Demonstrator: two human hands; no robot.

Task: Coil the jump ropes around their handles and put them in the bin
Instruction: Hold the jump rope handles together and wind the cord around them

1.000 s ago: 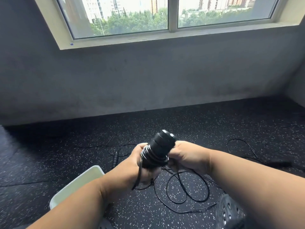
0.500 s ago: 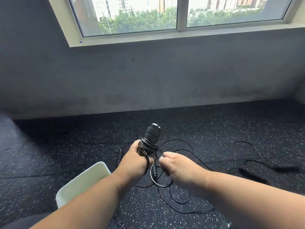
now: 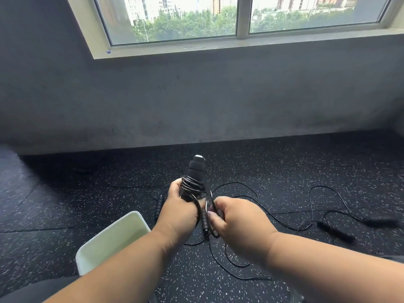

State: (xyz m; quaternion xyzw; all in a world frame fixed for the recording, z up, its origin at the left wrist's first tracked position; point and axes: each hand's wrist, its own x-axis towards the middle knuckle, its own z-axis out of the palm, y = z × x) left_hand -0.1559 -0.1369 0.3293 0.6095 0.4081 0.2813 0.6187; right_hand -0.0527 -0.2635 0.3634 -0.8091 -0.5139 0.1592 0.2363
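Observation:
My left hand (image 3: 179, 209) grips the black foam jump rope handles (image 3: 195, 170), held upright with several turns of thin black rope (image 3: 192, 185) coiled around them. Just right of it, my right hand (image 3: 237, 219) pinches a loop of the same rope beside the handles. The loose rest of that rope (image 3: 236, 262) trails in loops on the floor below my hands. The pale green bin (image 3: 113, 239) stands open on the floor under my left forearm. A second black handle (image 3: 159, 205) lies on the floor behind my left hand.
Another jump rope (image 3: 328, 217) with blurred black handles lies spread on the speckled black floor at the right. A grey wall with a window runs across the back. Something dark sits at the bottom right edge.
My right hand has left the handles, dropped to the right and taken a loop of rope. The handles stand more upright and farther from me, and the view has shifted.

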